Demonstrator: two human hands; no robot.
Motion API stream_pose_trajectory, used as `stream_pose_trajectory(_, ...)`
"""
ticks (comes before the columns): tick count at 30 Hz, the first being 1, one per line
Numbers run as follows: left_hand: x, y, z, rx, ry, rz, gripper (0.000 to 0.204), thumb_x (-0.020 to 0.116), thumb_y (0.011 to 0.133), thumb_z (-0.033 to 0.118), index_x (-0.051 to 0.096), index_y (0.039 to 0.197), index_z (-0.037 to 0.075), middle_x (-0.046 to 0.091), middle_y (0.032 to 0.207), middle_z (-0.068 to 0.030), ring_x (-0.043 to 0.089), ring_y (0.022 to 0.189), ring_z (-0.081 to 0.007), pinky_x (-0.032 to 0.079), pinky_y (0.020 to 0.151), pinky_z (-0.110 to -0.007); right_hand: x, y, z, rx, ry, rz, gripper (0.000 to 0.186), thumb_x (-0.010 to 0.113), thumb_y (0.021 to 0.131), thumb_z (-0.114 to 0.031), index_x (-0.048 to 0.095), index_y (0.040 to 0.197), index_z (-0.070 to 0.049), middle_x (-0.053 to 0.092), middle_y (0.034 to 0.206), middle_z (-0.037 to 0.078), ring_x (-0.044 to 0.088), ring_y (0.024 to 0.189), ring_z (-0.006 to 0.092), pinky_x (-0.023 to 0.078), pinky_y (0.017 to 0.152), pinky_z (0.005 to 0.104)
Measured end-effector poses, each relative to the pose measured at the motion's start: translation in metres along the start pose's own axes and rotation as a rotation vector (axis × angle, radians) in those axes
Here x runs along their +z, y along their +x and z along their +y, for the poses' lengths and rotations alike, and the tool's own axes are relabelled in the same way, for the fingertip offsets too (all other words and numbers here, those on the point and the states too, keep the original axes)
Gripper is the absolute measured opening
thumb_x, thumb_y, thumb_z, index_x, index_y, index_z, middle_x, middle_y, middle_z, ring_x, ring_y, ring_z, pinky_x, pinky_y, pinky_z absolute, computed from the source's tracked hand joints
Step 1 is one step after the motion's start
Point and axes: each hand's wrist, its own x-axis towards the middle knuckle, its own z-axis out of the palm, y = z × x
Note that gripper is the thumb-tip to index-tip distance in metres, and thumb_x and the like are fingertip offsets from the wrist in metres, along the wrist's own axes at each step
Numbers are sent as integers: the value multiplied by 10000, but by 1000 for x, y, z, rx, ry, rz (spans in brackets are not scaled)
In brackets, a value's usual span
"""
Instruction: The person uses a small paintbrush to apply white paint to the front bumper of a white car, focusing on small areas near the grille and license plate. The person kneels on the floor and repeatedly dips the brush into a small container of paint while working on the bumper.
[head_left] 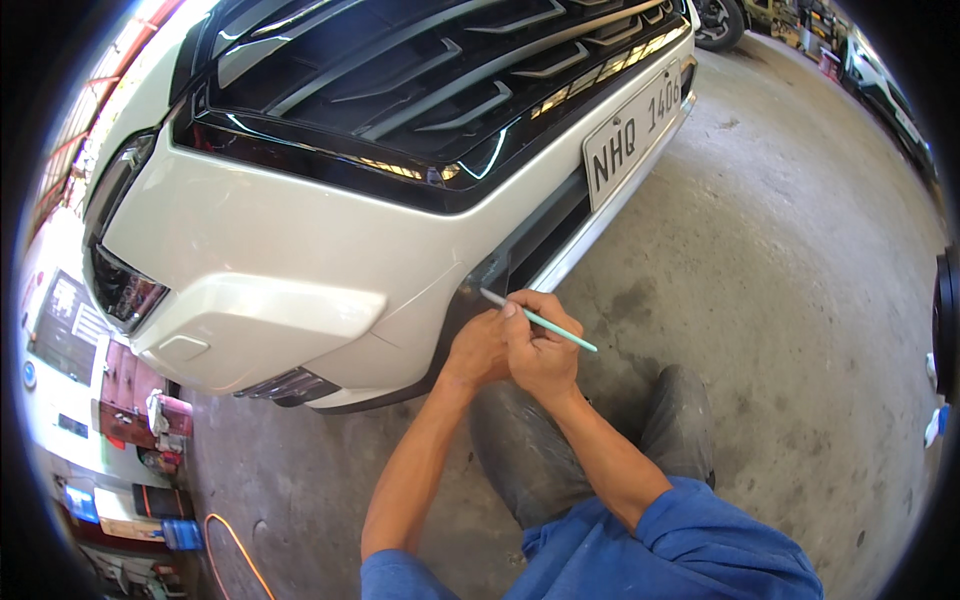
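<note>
My right hand (543, 358) pinches a slim green tool (566, 333), axis slanting up-left from the fingers to dark trim (462, 306) (left hand (480, 346): fingers hidden, I cannot tell).

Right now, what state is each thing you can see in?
Right hand: closed around the thin tool
Thin tool: slanted, tip at the dark trim
Left hand: beside the right hand, fingers partly hidden
Dark trim: fitted below the white bumper
White bumper: fitted
License plate: mounted
Orange hose: lying curved
Floor: stained
</note>
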Motion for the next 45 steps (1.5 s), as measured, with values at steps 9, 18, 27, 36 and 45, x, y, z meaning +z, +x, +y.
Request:
stream_pose_trajectory(9,7,-9,-2,-208,-141,9,113,686,843,162,643,782,77,699,755,-132,719,737,-313,546,619,-424,4,5,-13,26,20,-96,87,692,953,-60,707,988,18,674,718,36,567,602,66,457,556,241)
stream_pose_trajectory(18,6,-1,-2,58,60,19,100,716,799,146,659,865,97,700,798,-97,718,768,-285,560,662,-404,-4,12,-3,127,19,25,80,687,945,-63,707,965,12,697,760,78,636,647,127,494,584,278)
stream_pose_trajectory(27,5,-3,-2,-7,10,-19,152,731,768,124,654,889,74,697,827,-96,704,755,-296,558,648,-410,-3,13,-6,70,-41,-36,88,683,955,-69,712,979,10,657,718,14,542,619,50,431,560,228)
stream_pose_trajectory(36,11,-6,-9,99,115,-21,391,815,695,173,653,1028,48,671,907,-92,685,803,-272,547,673,-396,-8,21,2,255,69,-33,121,668,991,-103,694,1002,15,673,757,43,597,658,78,468,595,247)
stream_pose_trajectory(45,1,-4,-3,127,195,3,373,797,773,226,653,1063,41,626,843,-81,642,684,-267,534,644,-387,-15,33,12,308,128,30,146,654,1021,-132,679,1042,10,657,768,26,564,594,52,438,523,211)
